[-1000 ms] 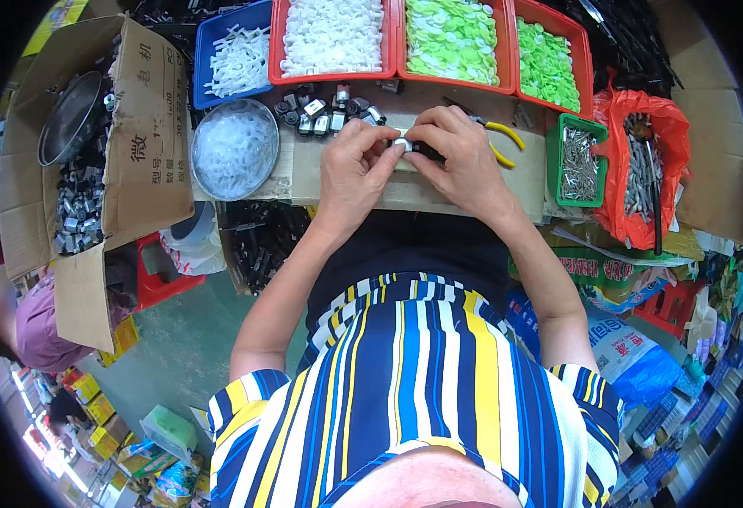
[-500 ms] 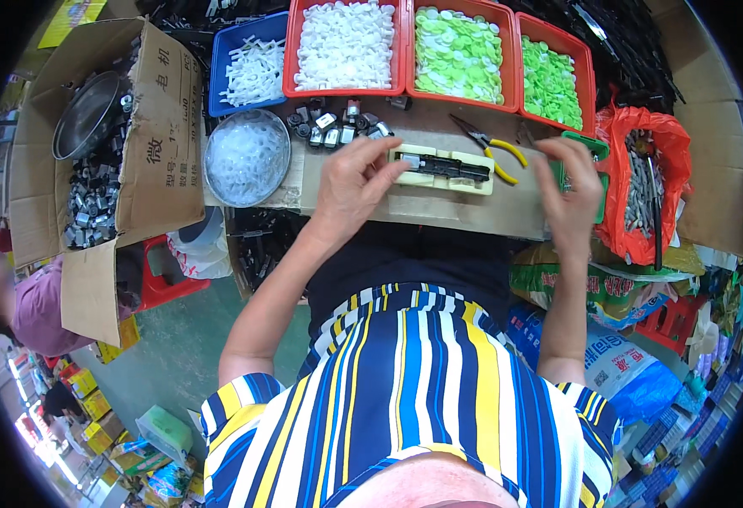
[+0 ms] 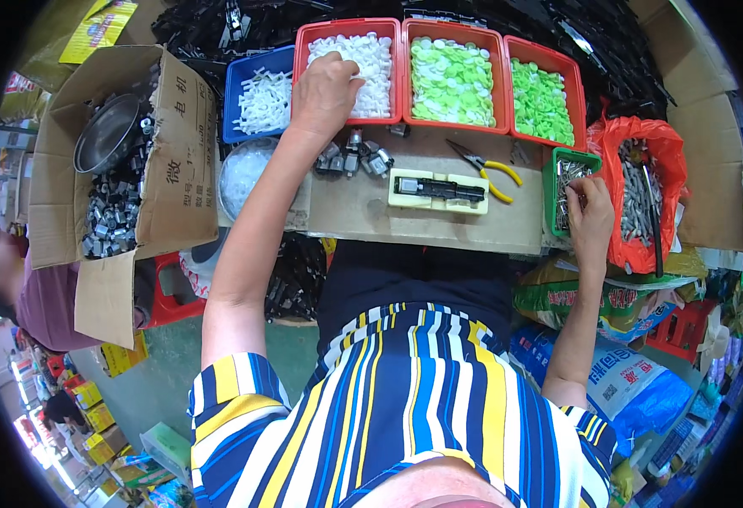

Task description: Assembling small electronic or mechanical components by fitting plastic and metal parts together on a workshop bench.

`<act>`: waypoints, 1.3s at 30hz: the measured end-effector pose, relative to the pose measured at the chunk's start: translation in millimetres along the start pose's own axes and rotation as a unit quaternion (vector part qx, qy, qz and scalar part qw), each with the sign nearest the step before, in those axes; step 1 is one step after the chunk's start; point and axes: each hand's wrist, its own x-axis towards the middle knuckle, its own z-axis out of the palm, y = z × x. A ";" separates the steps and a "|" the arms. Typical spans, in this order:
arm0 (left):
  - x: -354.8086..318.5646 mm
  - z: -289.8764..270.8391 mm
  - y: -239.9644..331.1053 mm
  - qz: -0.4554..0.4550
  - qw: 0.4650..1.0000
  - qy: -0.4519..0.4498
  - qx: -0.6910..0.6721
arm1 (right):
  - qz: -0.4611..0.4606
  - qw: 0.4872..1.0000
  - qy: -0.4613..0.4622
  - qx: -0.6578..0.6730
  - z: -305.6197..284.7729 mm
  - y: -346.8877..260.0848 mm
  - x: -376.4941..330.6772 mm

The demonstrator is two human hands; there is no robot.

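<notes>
My left hand [image 3: 324,95] reaches over the red tray [image 3: 301,51] of small white plastic parts [image 3: 373,72]. Its fingers are curled together among the parts, and whatever they grip is hidden. At the right, my right hand [image 3: 592,222] dips its fingertips into a green tray [image 3: 552,199] of small metal pins [image 3: 570,172]. Those fingers are pinched, too small a spot to make out what is between them. Between the hands, a cream block-shaped holder [image 3: 439,205] lies on the cardboard-topped bench with a long black assembly [image 3: 443,188] set in it; neither hand touches it.
Yellow-handled pliers [image 3: 500,179] lie right of the holder, small motors [image 3: 370,159] left. Red trays of green discs [image 3: 456,80] and a blue tray [image 3: 232,106] line the back. A carton [image 3: 187,152] stands left, a red bag [image 3: 674,169] right.
My left hand has left the black assembly and moved up and left to the white parts. My right hand has lowered to the green tray, uncovering the holder.
</notes>
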 end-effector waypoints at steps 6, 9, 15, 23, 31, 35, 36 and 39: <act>2.4 -0.9 -5.0 0.001 1.000 -0.006 -0.014 | 0.034 0.999 -0.001 0.030 0.8 -7.9 5.7; 3.7 -4.0 -7.5 0.001 0.998 0.021 -0.057 | 0.058 0.998 0.000 0.030 0.5 -9.8 7.9; -2.7 -23.6 4.9 -0.100 0.972 0.007 -0.213 | 0.029 0.999 -0.011 0.017 0.9 -6.0 12.7; -38.1 -43.1 46.0 -0.282 0.744 -0.079 -0.600 | 0.023 0.994 0.023 0.101 -5.8 -1.8 10.1; -74.8 -24.6 90.4 -0.357 0.468 -0.117 -0.800 | -0.025 0.950 -0.003 0.313 -9.8 -94.6 23.6; -88.2 -20.7 104.6 -0.375 0.427 -0.126 -0.813 | -0.096 0.923 -0.038 0.372 3.2 -140.0 30.5; -91.7 -20.7 103.5 -0.373 0.422 -0.134 -0.815 | -0.101 0.916 -0.041 0.386 6.4 -147.7 31.4; -97.3 -20.6 107.0 -0.374 0.418 -0.133 -0.817 | -0.115 0.912 -0.051 0.390 12.4 -157.0 31.4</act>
